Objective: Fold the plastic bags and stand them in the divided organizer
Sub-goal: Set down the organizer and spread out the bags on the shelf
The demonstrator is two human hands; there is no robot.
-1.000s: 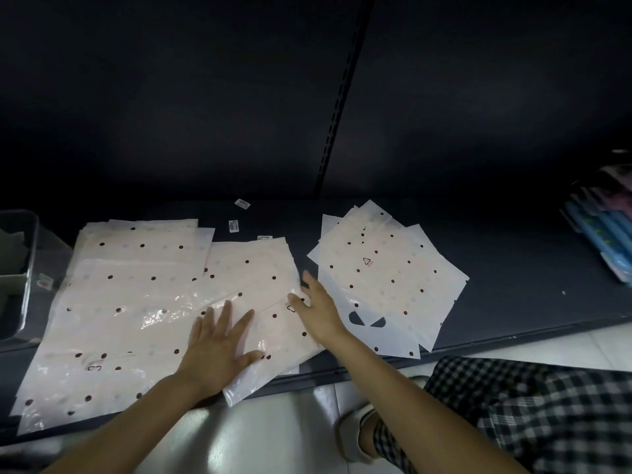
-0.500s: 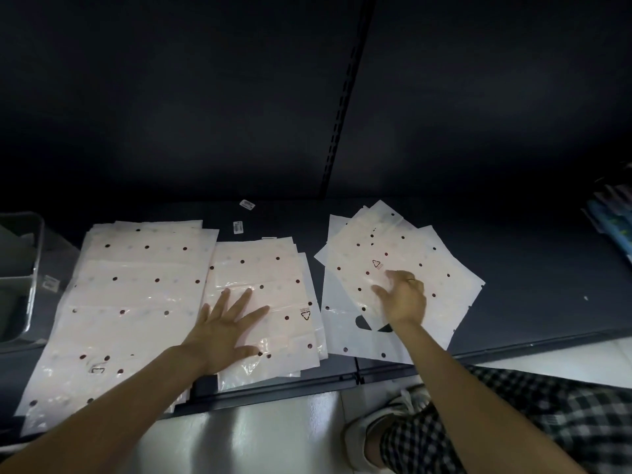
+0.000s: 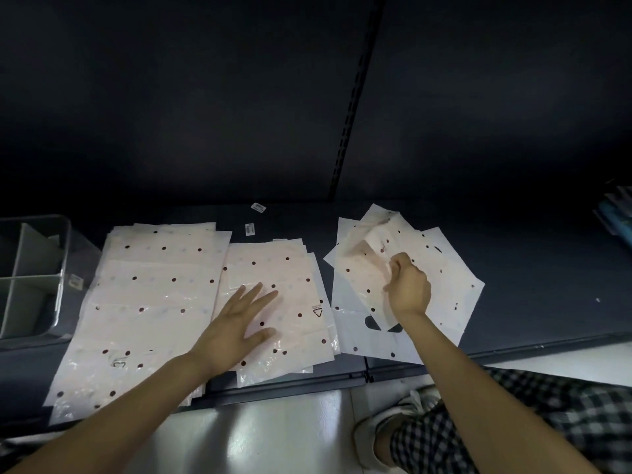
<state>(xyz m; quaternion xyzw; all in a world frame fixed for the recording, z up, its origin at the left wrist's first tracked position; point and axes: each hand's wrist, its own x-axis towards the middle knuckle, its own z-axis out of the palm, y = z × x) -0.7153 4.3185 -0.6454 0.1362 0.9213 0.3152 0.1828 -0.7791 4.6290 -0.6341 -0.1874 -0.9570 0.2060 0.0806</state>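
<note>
Pale pink plastic bags with dark dots lie in three piles on a dark shelf. My left hand [image 3: 239, 323] rests flat with spread fingers on the middle pile [image 3: 284, 268]. My right hand [image 3: 407, 285] pinches the top bag [image 3: 369, 254] of the right pile [image 3: 444, 285] and lifts its middle, so the bag crumples upward. A wider pile [image 3: 147, 295] lies to the left. The clear divided organizer [image 3: 32, 278] stands at the far left, its grey dividers showing.
The dark shelf [image 3: 530, 275] has a front edge near my knees. Two small white labels [image 3: 250, 229] lie behind the piles. Blue packets [image 3: 615, 217] sit at the far right. A slotted upright [image 3: 352, 111] runs up the back panel.
My right hand left the middle pile, moved right onto the right pile, closed its fingers on the top bag and raised it. My left hand stayed flat on the middle pile.
</note>
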